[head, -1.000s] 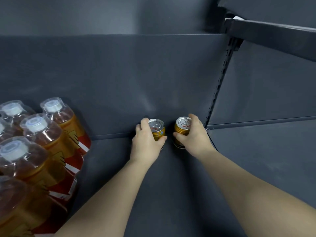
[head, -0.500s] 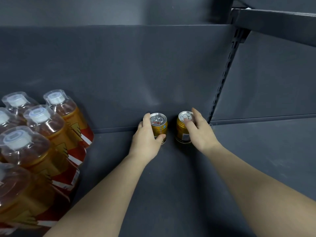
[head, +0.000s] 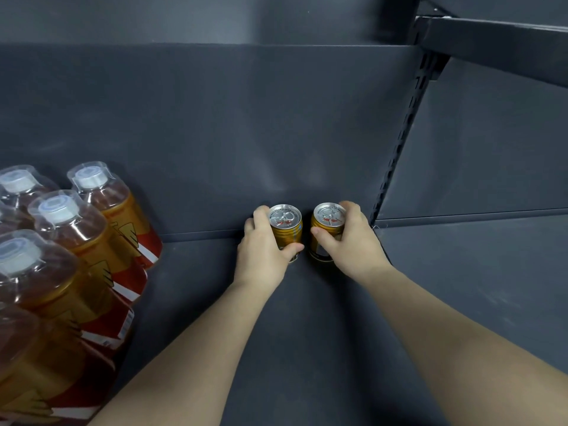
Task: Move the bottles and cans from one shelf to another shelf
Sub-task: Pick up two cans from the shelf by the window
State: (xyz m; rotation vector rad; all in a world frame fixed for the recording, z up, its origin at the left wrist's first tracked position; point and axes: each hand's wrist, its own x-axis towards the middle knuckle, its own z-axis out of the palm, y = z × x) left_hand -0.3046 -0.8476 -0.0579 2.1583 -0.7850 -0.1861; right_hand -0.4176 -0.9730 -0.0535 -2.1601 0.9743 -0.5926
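Two small gold cans with silver pull-tab tops stand upright side by side against the back wall of a dark grey shelf [head: 307, 348]. My left hand [head: 264, 250] wraps around the left can [head: 285, 222], thumb across its front. My right hand [head: 350, 241] grips the right can [head: 327, 222] from its right side, fingers over the rim and thumb on the front. Both cans rest on the shelf floor, a narrow gap between them.
Several amber bottles [head: 61, 259] with white caps and red-gold labels stand in shrink wrap at the left. A slotted upright post [head: 399, 142] rises right of the cans. A neighbouring shelf bay [head: 476, 272] lies to the right, with an upper shelf edge [head: 498, 41] above.
My right hand, with fingers resting on top of its can half a second ago, has closed around the can again. The left hand keeps its grip. The cans stay near the back wall.
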